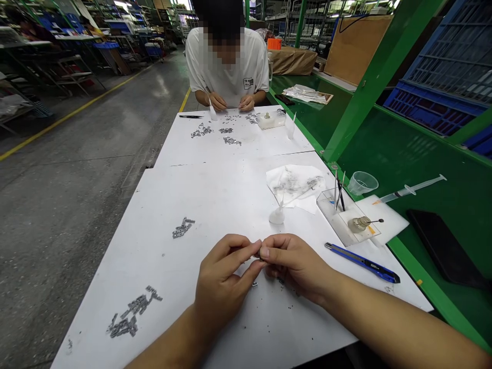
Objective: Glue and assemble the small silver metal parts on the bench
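My left hand (226,274) and my right hand (290,261) meet over the near part of the white table (215,200). Both are closed in a pinch, thumbs and fingertips together around a tiny dark piece (260,254) that the fingers mostly cover. Tiny dark specks and small bits lie on the tabletop below and beside the right hand. To the left sit a pile of small grey metal-looking parts (134,312) and a smaller pile of them (183,227). A small translucent squeeze bottle (277,215) stands just beyond my hands.
A blue utility knife (363,263) lies right of my hands. Behind it are a clear holder with tweezers (335,192), a small glass jar (359,224), a plastic cup (363,183), a syringe (413,188) and a stained tissue (295,187). A person (230,66) works opposite.
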`<act>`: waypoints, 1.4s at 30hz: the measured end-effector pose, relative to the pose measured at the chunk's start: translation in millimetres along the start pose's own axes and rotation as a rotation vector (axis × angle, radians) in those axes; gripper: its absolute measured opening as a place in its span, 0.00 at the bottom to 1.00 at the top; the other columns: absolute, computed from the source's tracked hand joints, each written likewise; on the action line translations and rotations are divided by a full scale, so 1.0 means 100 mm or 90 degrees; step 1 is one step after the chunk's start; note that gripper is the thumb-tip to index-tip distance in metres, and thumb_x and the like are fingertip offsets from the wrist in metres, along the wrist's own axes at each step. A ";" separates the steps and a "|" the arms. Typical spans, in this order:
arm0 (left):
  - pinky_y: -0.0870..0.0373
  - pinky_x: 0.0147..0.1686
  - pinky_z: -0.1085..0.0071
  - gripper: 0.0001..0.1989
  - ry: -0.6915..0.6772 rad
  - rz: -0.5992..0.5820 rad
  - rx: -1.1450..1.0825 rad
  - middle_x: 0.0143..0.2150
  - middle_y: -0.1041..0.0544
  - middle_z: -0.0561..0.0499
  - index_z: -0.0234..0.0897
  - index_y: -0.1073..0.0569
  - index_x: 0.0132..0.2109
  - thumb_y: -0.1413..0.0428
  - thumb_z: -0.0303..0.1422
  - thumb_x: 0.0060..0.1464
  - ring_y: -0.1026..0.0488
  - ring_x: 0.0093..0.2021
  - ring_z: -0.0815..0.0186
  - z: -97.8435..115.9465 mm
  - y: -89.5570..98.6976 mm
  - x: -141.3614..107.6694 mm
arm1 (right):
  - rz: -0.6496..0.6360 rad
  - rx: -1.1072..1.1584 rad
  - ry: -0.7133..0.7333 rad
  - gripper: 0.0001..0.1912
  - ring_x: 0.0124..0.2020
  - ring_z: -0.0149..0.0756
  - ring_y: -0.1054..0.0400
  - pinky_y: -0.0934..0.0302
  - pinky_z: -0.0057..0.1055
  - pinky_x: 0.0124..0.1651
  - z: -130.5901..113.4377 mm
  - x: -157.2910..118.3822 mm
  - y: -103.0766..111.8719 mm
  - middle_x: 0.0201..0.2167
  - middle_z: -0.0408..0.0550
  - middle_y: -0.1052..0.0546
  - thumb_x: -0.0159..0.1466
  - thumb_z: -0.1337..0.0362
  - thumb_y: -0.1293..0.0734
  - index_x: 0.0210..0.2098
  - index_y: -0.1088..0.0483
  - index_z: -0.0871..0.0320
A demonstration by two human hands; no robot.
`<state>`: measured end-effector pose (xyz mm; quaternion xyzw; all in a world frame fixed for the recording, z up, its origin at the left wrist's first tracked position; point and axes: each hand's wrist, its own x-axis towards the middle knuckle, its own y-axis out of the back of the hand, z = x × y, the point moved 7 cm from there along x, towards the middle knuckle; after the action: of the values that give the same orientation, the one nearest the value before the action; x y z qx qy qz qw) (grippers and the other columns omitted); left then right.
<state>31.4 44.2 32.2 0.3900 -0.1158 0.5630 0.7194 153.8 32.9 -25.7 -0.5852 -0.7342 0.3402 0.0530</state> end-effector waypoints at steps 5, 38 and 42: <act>0.27 0.31 0.73 0.18 -0.027 0.020 -0.026 0.37 0.29 0.52 0.37 0.24 0.49 0.38 0.19 0.51 0.29 0.34 0.71 0.04 0.02 0.00 | -0.052 0.036 -0.001 0.11 0.26 0.25 0.41 0.49 0.26 0.31 -0.01 -0.02 -0.08 0.24 0.41 0.31 0.58 0.59 0.26 0.30 0.26 0.62; 0.25 0.31 0.73 0.16 -0.076 0.059 -0.004 0.35 0.27 0.50 0.33 0.24 0.46 0.37 0.20 0.49 0.28 0.34 0.70 0.16 0.07 0.03 | -0.141 0.157 -0.045 0.12 0.24 0.24 0.42 0.51 0.25 0.29 0.09 0.03 -0.17 0.24 0.41 0.34 0.58 0.61 0.26 0.30 0.29 0.63; 0.25 0.31 0.73 0.19 -0.085 0.054 -0.027 0.37 0.28 0.50 0.34 0.25 0.50 0.38 0.20 0.50 0.28 0.35 0.70 0.19 0.06 0.05 | -0.172 0.179 -0.051 0.12 0.24 0.24 0.45 0.52 0.24 0.28 0.10 0.02 -0.21 0.24 0.40 0.36 0.59 0.61 0.27 0.30 0.30 0.63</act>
<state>32.6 35.0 50.4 0.4060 -0.1920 0.5629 0.6939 131.3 28.3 -22.2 -0.4543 -0.7528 0.4522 0.1500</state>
